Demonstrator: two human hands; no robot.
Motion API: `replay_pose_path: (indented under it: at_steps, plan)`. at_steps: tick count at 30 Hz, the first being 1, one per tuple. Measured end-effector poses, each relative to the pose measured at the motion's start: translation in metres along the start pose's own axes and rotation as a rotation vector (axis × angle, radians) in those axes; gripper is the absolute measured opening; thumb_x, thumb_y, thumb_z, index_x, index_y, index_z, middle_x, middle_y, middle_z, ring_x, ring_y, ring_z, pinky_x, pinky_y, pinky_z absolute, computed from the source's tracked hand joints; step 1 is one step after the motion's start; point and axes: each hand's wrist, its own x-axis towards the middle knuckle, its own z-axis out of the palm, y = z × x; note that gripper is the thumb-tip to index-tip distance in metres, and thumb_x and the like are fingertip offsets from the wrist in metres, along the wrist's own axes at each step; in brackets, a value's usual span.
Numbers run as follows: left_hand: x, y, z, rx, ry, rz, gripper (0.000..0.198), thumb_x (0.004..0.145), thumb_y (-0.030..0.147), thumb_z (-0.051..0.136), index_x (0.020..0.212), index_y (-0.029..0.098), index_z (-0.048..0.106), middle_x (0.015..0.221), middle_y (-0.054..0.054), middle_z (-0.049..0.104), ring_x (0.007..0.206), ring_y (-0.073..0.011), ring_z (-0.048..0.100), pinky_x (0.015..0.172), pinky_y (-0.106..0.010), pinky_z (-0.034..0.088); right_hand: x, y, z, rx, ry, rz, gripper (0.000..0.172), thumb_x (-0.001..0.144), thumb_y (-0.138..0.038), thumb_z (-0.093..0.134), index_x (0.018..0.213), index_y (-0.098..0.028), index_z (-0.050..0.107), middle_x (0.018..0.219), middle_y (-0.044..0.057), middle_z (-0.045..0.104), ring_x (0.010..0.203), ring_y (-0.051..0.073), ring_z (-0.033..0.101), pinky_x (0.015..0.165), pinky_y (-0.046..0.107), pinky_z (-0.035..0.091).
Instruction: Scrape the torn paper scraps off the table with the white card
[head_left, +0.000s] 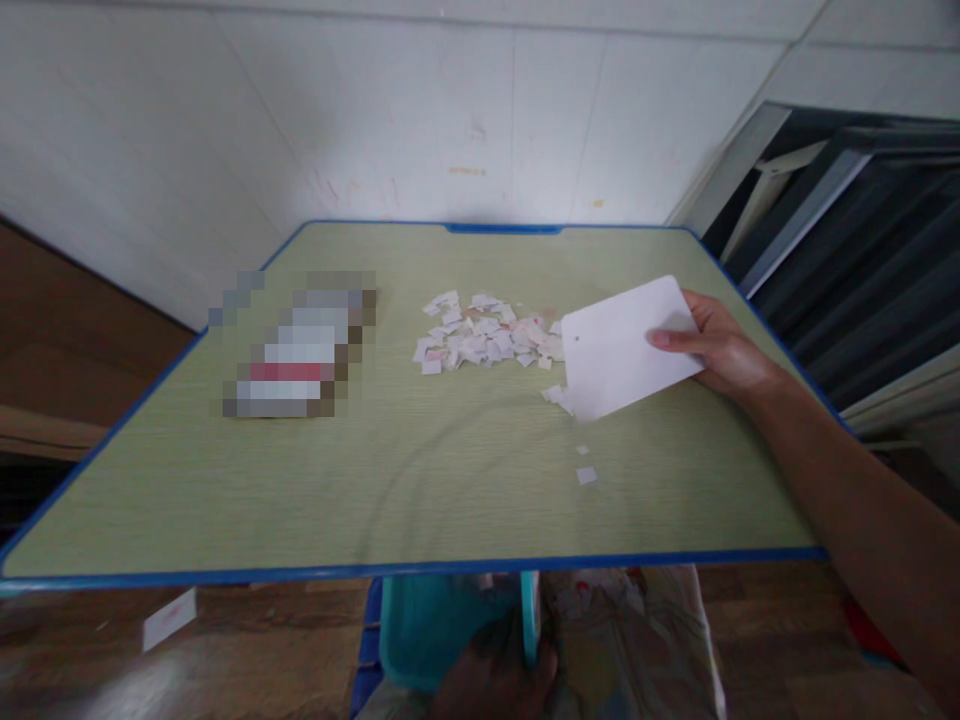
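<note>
Right hand [720, 340], right side of the table [285, 500]: partly closed, thumb flat over the face of a white card [619, 345], fingers bent behind it and mostly out of sight. Card held tilted; a small dark hole shows near its left edge. Its underside cannot be seen, nor can I tell whether the card touches the tabletop.

Paper scraps [487, 342] lie in a loose heap mid-table, left of the card. The card covers the heap's right end, so its extent there is unclear. A few stray bits sit nearer, below the card's left corner. Faint reddish marks on some; too small to read.

Left hand [495, 680] low at the near side, in shadow, cut off by the lower border. Fingers closed about the right wall of a teal basin [416, 635]; exact finger placement hard to make out. The table's near edge hides the basin's far part. Pale cloth [637, 640] to its right, also cut off, more scraps at its far end.

Left on the table: an object blurred into blocks [300, 340], unidentifiable.
</note>
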Motion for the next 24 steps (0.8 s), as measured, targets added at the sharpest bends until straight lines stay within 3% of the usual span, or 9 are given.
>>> replay_pose_path:
  at_steps: [12, 19, 24]
  plan:
    - [0.0020, -0.0005, -0.0031, -0.017, 0.011, -0.001, 0.014, 0.075, 0.027, 0.047, 0.083, 0.023, 0.057, 0.061, -0.002, 0.055, 0.051, -0.0170, 0.049, 0.044, -0.026, 0.043, -0.0058, -0.0046, 0.0049, -0.073, -0.228, 0.086, 0.032, 0.058, -0.021, 0.070, 0.089, -0.020, 0.062, 0.074, -0.001, 0.065, 0.059, 0.011, 0.058, 0.049, 0.019, 0.045]
    - [0.0036, -0.0016, -0.0050, -0.028, 0.019, 0.016, 0.019, 0.079, 0.025, 0.038, 0.084, 0.021, 0.057, 0.064, -0.004, 0.055, 0.056, -0.0173, 0.049, 0.048, -0.026, 0.044, -0.0077, -0.0030, 0.0080, -0.042, -0.144, 0.039, 0.030, 0.060, -0.024, 0.069, 0.089, -0.020, 0.062, 0.076, 0.000, 0.065, 0.057, 0.012, 0.058, 0.048, 0.021, 0.046]
    - [0.0021, -0.0015, -0.0044, -0.021, 0.017, 0.020, 0.023, 0.081, 0.023, 0.034, 0.084, 0.021, 0.057, 0.063, -0.004, 0.054, 0.056, -0.0176, 0.048, 0.050, -0.027, 0.044, -0.0063, -0.0045, 0.0073, -0.072, -0.204, 0.071, 0.031, 0.059, -0.020, 0.070, 0.089, -0.020, 0.062, 0.074, -0.002, 0.064, 0.058, 0.011, 0.058, 0.048, 0.018, 0.044]
